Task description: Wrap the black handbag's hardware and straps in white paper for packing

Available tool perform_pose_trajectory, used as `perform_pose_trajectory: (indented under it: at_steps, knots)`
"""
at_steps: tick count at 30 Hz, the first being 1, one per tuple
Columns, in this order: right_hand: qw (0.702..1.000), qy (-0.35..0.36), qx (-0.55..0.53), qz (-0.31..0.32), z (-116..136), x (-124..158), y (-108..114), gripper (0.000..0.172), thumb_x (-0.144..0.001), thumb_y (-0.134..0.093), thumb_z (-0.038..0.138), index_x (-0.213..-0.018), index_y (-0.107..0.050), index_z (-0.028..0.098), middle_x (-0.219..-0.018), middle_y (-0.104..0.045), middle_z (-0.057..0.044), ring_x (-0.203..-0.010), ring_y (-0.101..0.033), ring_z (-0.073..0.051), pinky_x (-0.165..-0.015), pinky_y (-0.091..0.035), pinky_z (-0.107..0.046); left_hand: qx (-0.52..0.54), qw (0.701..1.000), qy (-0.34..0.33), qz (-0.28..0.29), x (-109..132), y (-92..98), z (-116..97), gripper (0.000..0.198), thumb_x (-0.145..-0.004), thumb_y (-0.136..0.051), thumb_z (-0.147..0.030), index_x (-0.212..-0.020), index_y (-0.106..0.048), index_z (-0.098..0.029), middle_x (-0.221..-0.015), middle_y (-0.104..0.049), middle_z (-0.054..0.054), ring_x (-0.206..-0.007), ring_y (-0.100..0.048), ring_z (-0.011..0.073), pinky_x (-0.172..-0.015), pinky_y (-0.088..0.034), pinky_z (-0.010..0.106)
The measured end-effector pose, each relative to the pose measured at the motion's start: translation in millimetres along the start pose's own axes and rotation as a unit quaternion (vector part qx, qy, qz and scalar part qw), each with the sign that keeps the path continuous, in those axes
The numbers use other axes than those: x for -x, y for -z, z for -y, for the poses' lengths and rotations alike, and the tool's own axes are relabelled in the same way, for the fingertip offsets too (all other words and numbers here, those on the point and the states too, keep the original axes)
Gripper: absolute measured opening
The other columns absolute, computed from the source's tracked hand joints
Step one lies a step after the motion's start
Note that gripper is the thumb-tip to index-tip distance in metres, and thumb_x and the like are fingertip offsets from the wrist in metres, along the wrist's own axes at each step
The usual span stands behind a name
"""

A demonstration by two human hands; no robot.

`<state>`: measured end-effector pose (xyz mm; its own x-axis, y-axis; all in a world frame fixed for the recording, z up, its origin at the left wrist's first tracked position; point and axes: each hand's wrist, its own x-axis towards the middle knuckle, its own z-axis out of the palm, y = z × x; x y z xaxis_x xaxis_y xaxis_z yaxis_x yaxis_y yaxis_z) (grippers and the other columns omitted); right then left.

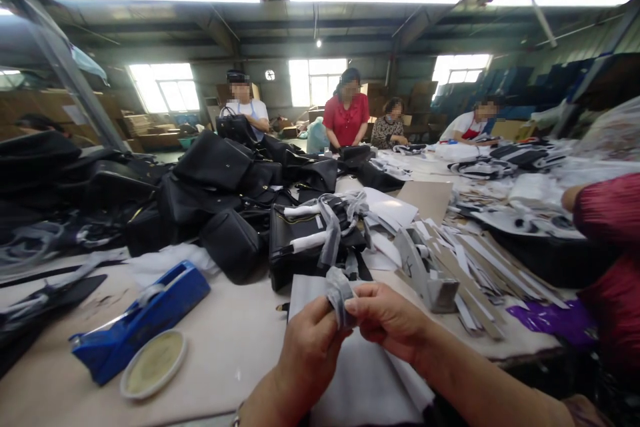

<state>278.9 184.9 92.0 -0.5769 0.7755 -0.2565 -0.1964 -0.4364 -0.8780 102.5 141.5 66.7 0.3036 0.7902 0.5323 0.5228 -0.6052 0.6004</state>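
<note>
So from where I'm standing, the left hand (310, 340) and right hand (387, 320) have a snug pinch grip on a crinkly, see-through grey strip (339, 295), dead center of the clock. The boxy black bag (295, 265) at twelve already has white-wrapped handles (306, 240), but the smooth, slouchy bag heap (210, 160) around ten-eleven looks mostly bare, so I'd guess plenty's left. Chunky blue tape dispenser (145, 323) at nine on the pale surface (225, 340).

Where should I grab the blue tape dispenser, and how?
Probably round the middle of the blue tape dispenser, coming down from above: its body is long and narrow, and the round dish sits close by its near side.
</note>
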Motion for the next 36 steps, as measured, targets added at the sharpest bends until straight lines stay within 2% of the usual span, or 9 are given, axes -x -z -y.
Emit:
perform_pose_trajectory:
  at_steps: [4, 8, 12, 14, 19, 24, 27, 31, 36]
  knots:
    - [0.967, 0.141, 0.206, -0.045, -4, 4, -6, 0.024, -0.076, -0.072, 0.035, -0.068, -0.063, 0.015, -0.060, -0.050, 0.002, -0.054, -0.040, -0.010, -0.052, -0.030, -0.024, 0.208, 0.960, 0.181, 0.047, -2, 6.4, -3, 0.024, -0.087, -0.060, -0.037, -0.076, -0.061, -0.015, -0.069, -0.049, 0.000, -0.065, -0.046, 0.0134, -0.059, -0.036, 0.026]
    - [0.827, 0.282, 0.473, -0.115, -28, 2, -8, 0.029, -0.092, -0.055, 0.029, -0.066, -0.057, 0.018, -0.071, -0.055, -0.002, -0.068, -0.051, -0.016, -0.063, -0.038, -0.028, 0.355, 0.871, 0.337, 0.036, -6, -1.5, -1, 0.044, -0.085, -0.056, -0.059, -0.070, -0.050, -0.017, -0.055, -0.031, -0.007, -0.049, -0.027, 0.0083, -0.048, -0.024, 0.023]
    - [0.667, 0.323, 0.643, -0.193, -60, -2, -10, 0.027, -0.094, -0.036, 0.013, -0.078, -0.057, 0.017, -0.078, -0.056, -0.009, -0.068, -0.049, -0.020, -0.063, -0.038, -0.033, 0.259, 0.904, 0.339, -0.012, -6, -19.5, 1, 0.043, -0.086, -0.056, -0.055, -0.065, -0.047, -0.018, -0.056, -0.033, -0.006, -0.053, -0.029, 0.0094, -0.051, -0.024, 0.024]
    - [0.647, 0.305, 0.667, -0.208, -65, 1, -12, 0.026, -0.092, -0.036, 0.010, -0.083, -0.059, 0.016, -0.081, -0.057, -0.011, -0.071, -0.050, -0.022, -0.066, -0.040, -0.035, 0.241, 0.913, 0.326, -0.037, -5, -24.0, 2, 0.041, -0.087, -0.056, -0.051, -0.063, -0.044, -0.019, -0.059, -0.036, -0.005, -0.057, -0.033, 0.0107, -0.054, -0.028, 0.024]
    - [0.797, 0.256, 0.539, -0.089, -39, 10, -9, 0.007, -0.087, -0.052, 0.019, -0.085, -0.058, 0.018, -0.088, -0.059, -0.007, -0.081, -0.054, -0.020, -0.075, -0.044, -0.033, 0.230, 0.924, 0.300, -0.058, -3, -13.7, 6, 0.038, -0.088, -0.056, -0.044, -0.063, -0.045, -0.018, -0.066, -0.043, -0.003, -0.067, -0.042, 0.0131, -0.064, -0.035, 0.025]
    - [0.977, 0.047, 0.194, -0.068, -15, -1, 3, 0.038, -0.084, -0.058, 0.052, -0.068, -0.051, 0.018, -0.052, -0.037, 0.007, -0.044, -0.028, -0.007, -0.042, -0.019, -0.022, 0.142, 0.966, 0.217, -0.015, -1, -1.2, 6, 0.031, -0.088, -0.057, -0.030, -0.061, -0.050, -0.017, -0.068, -0.047, -0.001, -0.067, -0.047, 0.0141, -0.063, -0.035, 0.026]
    - [0.997, -0.060, 0.013, -0.036, -15, -13, 6, 0.042, -0.070, -0.072, 0.053, -0.071, -0.049, 0.018, -0.054, -0.037, 0.009, -0.042, -0.016, -0.003, -0.041, -0.007, -0.020, 0.103, 0.983, 0.149, 0.027, 2, -2.9, 6, 0.023, -0.088, -0.055, -0.022, -0.066, -0.058, -0.017, -0.076, -0.055, 0.002, -0.072, -0.053, 0.0148, -0.066, -0.038, 0.025]
    - [0.995, -0.063, -0.063, -0.048, -20, -23, 2, 0.036, -0.059, -0.078, 0.034, -0.071, -0.048, 0.019, -0.051, -0.035, 0.011, -0.041, -0.017, -0.003, -0.041, -0.007, -0.019, 0.046, 0.991, 0.118, 0.035, 4, -4.0, 10, 0.022, -0.088, -0.054, -0.022, -0.068, -0.058, -0.017, -0.082, -0.059, 0.005, -0.076, -0.055, 0.0170, -0.068, -0.039, 0.026]
    - [0.991, 0.036, 0.073, -0.103, -26, -29, -5, 0.020, -0.064, -0.069, 0.032, -0.060, -0.055, 0.017, -0.043, -0.040, 0.007, -0.038, -0.026, -0.006, -0.039, -0.015, -0.023, 0.162, 0.950, 0.259, 0.069, -8, -1.3, 25, 0.039, -0.086, -0.058, -0.051, -0.068, -0.064, -0.017, -0.061, -0.053, 0.001, -0.059, -0.050, 0.0159, -0.056, -0.038, 0.026]
